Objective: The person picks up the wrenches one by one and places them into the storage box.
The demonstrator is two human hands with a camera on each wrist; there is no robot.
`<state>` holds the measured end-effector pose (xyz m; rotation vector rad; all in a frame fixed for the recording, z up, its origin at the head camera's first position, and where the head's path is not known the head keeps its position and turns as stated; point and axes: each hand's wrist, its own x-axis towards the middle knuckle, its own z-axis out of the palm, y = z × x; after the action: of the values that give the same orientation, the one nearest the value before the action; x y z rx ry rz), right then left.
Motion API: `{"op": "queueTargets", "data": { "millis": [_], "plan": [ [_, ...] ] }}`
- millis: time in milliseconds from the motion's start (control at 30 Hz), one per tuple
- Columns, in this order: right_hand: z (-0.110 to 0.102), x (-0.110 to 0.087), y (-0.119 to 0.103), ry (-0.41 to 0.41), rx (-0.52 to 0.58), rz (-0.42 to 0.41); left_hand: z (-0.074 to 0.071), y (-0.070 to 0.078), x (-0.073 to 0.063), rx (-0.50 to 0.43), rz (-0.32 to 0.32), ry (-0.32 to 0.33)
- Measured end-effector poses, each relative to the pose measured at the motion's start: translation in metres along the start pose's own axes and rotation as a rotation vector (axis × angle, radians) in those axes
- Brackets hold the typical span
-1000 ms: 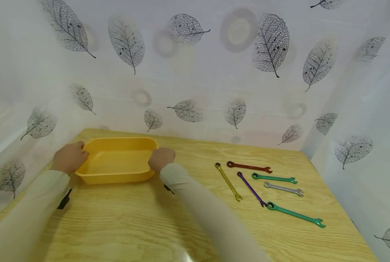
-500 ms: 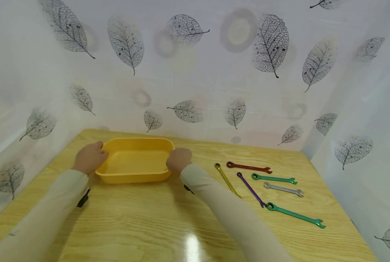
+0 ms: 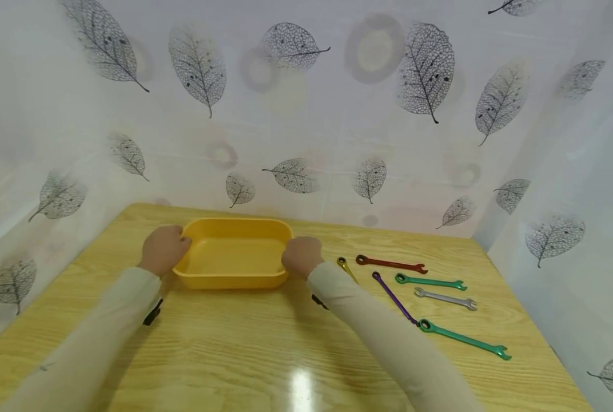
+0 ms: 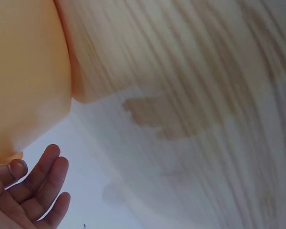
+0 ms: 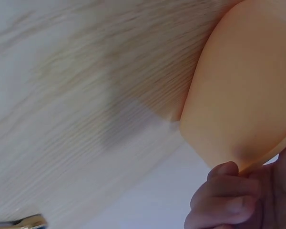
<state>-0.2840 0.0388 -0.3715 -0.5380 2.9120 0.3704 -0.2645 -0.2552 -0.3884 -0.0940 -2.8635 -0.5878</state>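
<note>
A yellow-orange plastic basin (image 3: 231, 281) sits toward the back of the wooden table, its inside bare. At its left end my left hand (image 3: 163, 250) pinches the rim; in the left wrist view the other fingers of that left hand (image 4: 33, 193) are loosely bent beside the basin wall (image 4: 28, 71). My right hand (image 3: 303, 257) grips the opposite end. Seen from the right wrist, the fingers of the right hand (image 5: 229, 200) curl at the rim, below the basin's outer wall (image 5: 238, 86).
Several combination wrenches lie on the table's right: yellow (image 3: 343, 264), red (image 3: 391, 263), purple (image 3: 394, 297), two green (image 3: 432, 281) and silver (image 3: 445, 298). My right forearm hides most of the yellow one. Leaf-printed sheeting (image 3: 306, 114) surrounds the table (image 3: 234, 349).
Both hands have moved the basin to the right along the table's back. My right forearm now covers most of the yellow wrench, which showed fully before. The wrenches have stayed in place.
</note>
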Motion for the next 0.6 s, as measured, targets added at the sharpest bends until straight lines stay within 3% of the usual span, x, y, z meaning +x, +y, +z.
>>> {"op": "queueTargets", "data": {
  "millis": [267, 467, 533, 600],
  "plan": [
    [0.002, -0.014, 0.015, -0.03, -0.153, -0.082, 0.001, 0.015, 0.0, 0.029, 0.008, -0.147],
    [0.01, -0.025, 0.025, 0.026, 0.022, 0.018, 0.002, 0.023, -0.001, 0.089, 0.061, -0.235],
    [0.013, -0.028, 0.028, 0.036, 0.038, 0.026, 0.002, 0.027, -0.003, 0.095, 0.057, -0.262],
    [0.014, -0.033, 0.031, 0.032, -0.019, 0.0, 0.004, 0.03, -0.004, 0.107, 0.059, -0.274]
  ]
}}
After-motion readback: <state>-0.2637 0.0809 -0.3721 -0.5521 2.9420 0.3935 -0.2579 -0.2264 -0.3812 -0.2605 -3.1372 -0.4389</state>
